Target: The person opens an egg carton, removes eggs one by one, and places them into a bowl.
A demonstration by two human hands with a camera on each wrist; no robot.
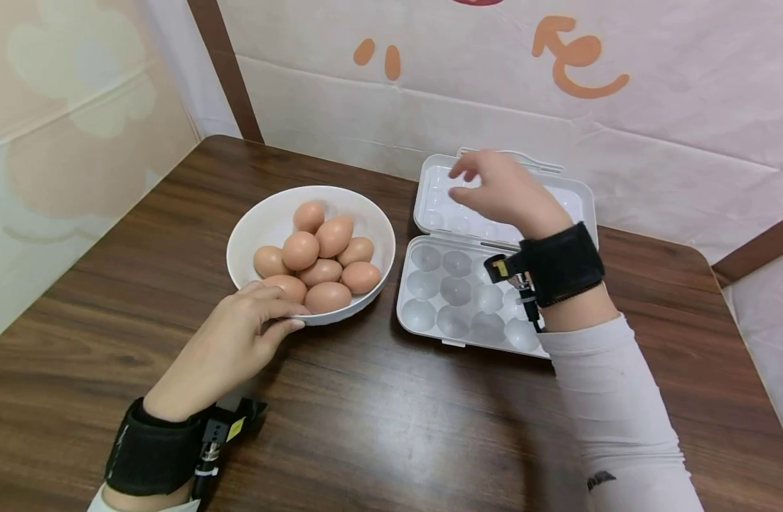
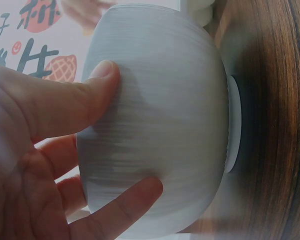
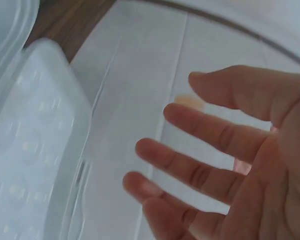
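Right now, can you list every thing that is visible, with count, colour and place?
eggs: about ten, brown, piled in the bowl
bowl: one, white, on the table, left of the egg box
egg box: one, clear white plastic, lid open, cups empty, right of the bowl
table: one, dark brown wood
wall sheets: pale, orange marks, behind the table
wrist straps: two, black, one on each wrist
left hand: rests on the bowl's near side
right hand: open, over the box lid, holds nothing
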